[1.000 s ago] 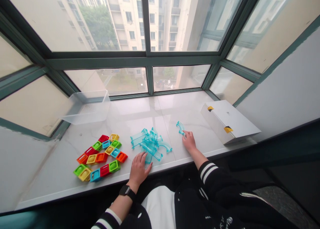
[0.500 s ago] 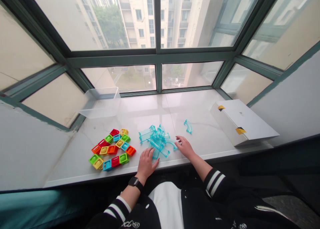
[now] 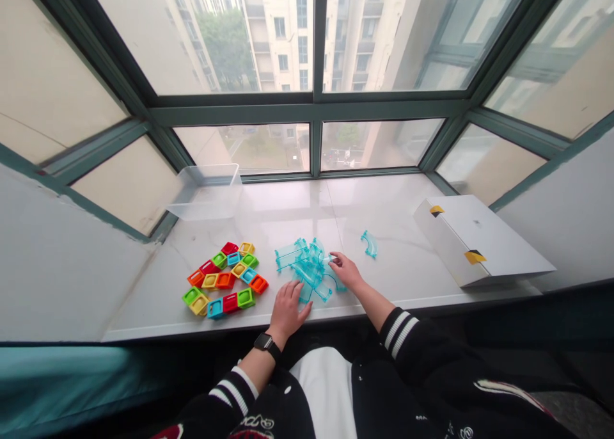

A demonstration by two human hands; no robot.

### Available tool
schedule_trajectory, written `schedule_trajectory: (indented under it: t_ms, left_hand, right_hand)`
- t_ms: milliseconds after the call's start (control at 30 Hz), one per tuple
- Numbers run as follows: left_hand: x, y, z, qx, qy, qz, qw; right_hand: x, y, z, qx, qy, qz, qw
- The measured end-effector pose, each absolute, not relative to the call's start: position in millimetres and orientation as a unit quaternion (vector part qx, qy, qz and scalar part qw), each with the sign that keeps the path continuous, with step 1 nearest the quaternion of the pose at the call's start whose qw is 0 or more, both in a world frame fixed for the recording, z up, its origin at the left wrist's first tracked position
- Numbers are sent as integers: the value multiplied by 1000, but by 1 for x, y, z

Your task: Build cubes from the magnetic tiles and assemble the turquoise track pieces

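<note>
A heap of clear blue plastic track pieces (image 3: 309,266) lies on the white sill in front of me. My right hand (image 3: 345,271) is at the heap's right side, its thumb and fingers pinched on the end of one clear blue piece (image 3: 328,259). My left hand (image 3: 286,308) rests at the near edge of the heap, fingers spread and thumb apart, touching or just beside the nearest piece. A single curved track piece (image 3: 369,244) lies apart, beyond my right hand. To the left are coloured blocks (image 3: 225,280) in red, yellow, green, blue and orange.
A clear plastic bin (image 3: 206,194) stands at the back left of the sill (image 3: 288,202). On the right is a white box (image 3: 484,240) with yellow and black tabs. Window frames (image 3: 307,114) rise behind the sill.
My right hand has moved left into the heap and its fingers have closed on a piece. My left hand stays by the heap. The whole view has shifted slightly.
</note>
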State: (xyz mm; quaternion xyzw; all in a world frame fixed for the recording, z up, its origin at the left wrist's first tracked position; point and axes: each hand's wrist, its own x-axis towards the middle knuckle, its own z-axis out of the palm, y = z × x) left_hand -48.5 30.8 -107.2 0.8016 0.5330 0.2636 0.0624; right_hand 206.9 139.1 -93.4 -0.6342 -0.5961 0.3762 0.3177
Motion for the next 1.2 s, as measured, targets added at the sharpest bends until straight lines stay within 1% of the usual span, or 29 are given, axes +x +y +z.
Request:
schedule_trajectory:
  t_ms: [200, 333, 433, 533, 633, 700, 900, 1033, 1100, 1200]
  left_hand:
    - [-48, 30, -106, 798, 537, 266, 62]
    - [-47, 28, -105, 795, 540, 269, 63]
    - [-47, 28, -103, 792, 544, 268, 63]
    - [-46, 27, -101, 793, 544, 266, 69]
    - [-46, 27, -102, 793, 543, 266, 70]
    - [-46, 28, -103, 793, 543, 268, 69]
    - [-47, 28, -107, 792, 543, 271, 73]
    - [-47, 28, -107, 792, 542, 271, 73]
    - [-47, 28, -107, 792, 542, 271, 73]
    - [-47, 27, -107, 790, 544, 272, 73]
  right_hand:
    - [208, 133, -102, -618, -594, 396, 330]
    - [209, 132, -98, -612, -599, 398, 329]
    - [206, 132, -86, -610, -632, 324, 351]
    - [195, 135, -69, -558, -710, 233, 361]
    - [176, 141, -53, -503, -778, 191, 325]
    - [160, 147, -46, -494, -802, 164, 293]
    - [128, 162, -51, -500, -836, 108, 198]
    - [123, 164, -54, -512, -829, 117, 193]
    - [124, 164, -50, -519, -814, 147, 217]
    - [128, 163, -40, -522, -778, 212, 278]
